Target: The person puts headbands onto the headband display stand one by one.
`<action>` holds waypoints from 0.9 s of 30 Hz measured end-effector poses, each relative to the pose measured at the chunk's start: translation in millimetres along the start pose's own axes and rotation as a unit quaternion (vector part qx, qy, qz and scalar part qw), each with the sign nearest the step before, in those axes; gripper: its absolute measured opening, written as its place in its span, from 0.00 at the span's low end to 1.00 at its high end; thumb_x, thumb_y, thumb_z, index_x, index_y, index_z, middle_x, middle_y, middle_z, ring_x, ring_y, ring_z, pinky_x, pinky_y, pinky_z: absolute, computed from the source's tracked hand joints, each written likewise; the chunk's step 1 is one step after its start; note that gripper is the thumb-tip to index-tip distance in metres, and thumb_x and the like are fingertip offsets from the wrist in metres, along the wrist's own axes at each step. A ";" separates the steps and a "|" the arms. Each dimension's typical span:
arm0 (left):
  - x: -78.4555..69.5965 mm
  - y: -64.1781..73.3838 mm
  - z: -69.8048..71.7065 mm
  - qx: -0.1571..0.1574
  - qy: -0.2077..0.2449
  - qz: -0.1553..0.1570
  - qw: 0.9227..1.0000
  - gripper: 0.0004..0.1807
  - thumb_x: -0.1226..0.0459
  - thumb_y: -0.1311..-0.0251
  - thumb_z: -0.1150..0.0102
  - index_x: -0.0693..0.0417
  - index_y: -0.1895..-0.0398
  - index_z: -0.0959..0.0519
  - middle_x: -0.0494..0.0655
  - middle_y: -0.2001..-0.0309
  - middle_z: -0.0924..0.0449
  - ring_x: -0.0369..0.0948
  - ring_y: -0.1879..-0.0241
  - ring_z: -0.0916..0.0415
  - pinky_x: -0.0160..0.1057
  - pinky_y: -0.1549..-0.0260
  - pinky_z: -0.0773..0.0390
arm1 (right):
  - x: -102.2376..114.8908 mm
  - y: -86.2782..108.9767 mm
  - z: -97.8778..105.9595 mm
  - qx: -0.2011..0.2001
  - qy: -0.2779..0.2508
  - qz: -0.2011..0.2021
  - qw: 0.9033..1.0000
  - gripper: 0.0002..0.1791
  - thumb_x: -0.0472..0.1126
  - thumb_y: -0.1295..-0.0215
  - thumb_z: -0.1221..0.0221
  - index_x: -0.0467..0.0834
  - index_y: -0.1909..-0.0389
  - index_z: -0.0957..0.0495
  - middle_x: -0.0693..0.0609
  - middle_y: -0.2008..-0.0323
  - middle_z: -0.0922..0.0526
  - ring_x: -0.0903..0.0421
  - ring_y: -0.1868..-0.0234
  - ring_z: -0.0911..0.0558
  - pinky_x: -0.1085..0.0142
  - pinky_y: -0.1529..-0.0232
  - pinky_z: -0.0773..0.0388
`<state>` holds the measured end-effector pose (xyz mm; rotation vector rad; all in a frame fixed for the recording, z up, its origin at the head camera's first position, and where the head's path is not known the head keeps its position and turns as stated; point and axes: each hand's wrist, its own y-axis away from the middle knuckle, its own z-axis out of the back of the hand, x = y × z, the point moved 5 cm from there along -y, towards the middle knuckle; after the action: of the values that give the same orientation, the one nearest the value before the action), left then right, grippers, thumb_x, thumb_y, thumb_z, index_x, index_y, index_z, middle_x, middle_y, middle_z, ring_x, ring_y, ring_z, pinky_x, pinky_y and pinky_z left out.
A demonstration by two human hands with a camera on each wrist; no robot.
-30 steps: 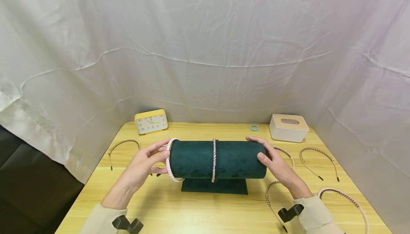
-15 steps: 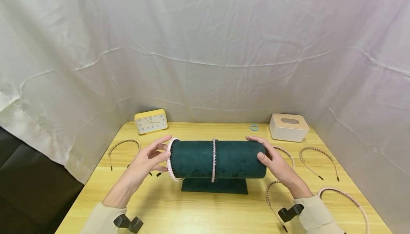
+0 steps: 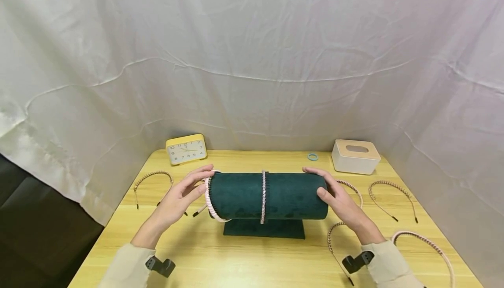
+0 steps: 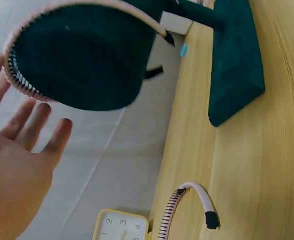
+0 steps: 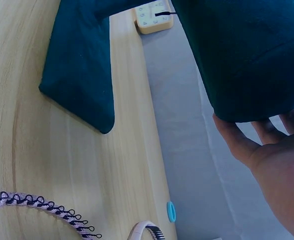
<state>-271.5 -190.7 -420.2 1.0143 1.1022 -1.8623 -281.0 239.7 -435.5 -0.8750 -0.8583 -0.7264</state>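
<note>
A dark green velvet headband stand (image 3: 240, 196) lies across the table on its flat base (image 3: 264, 229). At its left end hangs a pink headband (image 3: 210, 198) with dark comb teeth inside. My left hand (image 3: 181, 196) touches this band, thumb at its front and fingertips at the top. In the left wrist view, the fingers (image 4: 32, 125) are spread out, some of them apart from the band. Around the middle of the roll sits a lilac braided headband (image 3: 263, 196). My right hand (image 3: 342, 202) rests on the right end, thumb in front, fingertips behind the roll.
Several more headbands lie on the table, including a beige one (image 3: 390, 183) and a pink one (image 3: 429, 242) at the right. A yellow clock (image 3: 186, 150), a blue ring (image 3: 313, 157) and a tissue box (image 3: 355, 159) stand along the back, before grey curtains.
My left fingers have loosened and straightened, reaching up to the top of the pink headband. The band's lower end has shifted slightly to the right. My right hand stays in place.
</note>
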 end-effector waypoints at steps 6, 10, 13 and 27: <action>1.6 -8.4 -2.2 0.011 0.015 -0.018 1.000 0.20 0.67 0.18 0.43 0.49 0.28 0.21 0.50 0.19 0.31 0.29 0.24 0.29 0.26 0.29 0.28 | -1.0 0.3 0.9 0.001 -0.002 0.002 1.000 0.29 0.40 0.11 0.55 0.49 0.14 0.40 0.43 0.16 0.37 0.64 0.25 0.26 0.73 0.32 0.24; -1.7 -15.5 -6.7 0.020 0.002 -0.022 1.000 0.20 0.66 0.20 0.40 0.45 0.29 0.19 0.46 0.20 0.28 0.33 0.23 0.29 0.29 0.27 0.28 | -0.5 0.4 0.6 0.000 -0.003 0.003 1.000 0.29 0.40 0.11 0.54 0.49 0.14 0.40 0.43 0.16 0.37 0.64 0.25 0.26 0.73 0.32 0.24; -5.6 -20.5 -10.1 0.023 -0.026 -0.024 0.999 0.19 0.65 0.21 0.38 0.41 0.31 0.17 0.43 0.22 0.26 0.35 0.22 0.31 0.36 0.24 0.29 | 0.1 0.1 -0.1 0.000 -0.004 0.004 1.000 0.29 0.39 0.11 0.54 0.49 0.14 0.40 0.42 0.16 0.37 0.64 0.25 0.26 0.73 0.32 0.24; -26.4 -40.7 -29.3 0.055 -0.129 -0.047 0.989 0.17 0.56 0.24 0.32 0.31 0.36 0.16 0.33 0.27 0.22 0.41 0.24 0.28 0.62 0.22 0.32 | 1.4 0.2 0.4 -0.003 -0.002 -0.001 1.000 0.29 0.38 0.12 0.54 0.50 0.15 0.39 0.44 0.16 0.36 0.65 0.24 0.27 0.74 0.32 0.25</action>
<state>-288.4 -144.1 -392.6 0.7649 0.9152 -2.0827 -280.4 239.9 -434.1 -0.8810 -0.8608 -0.7287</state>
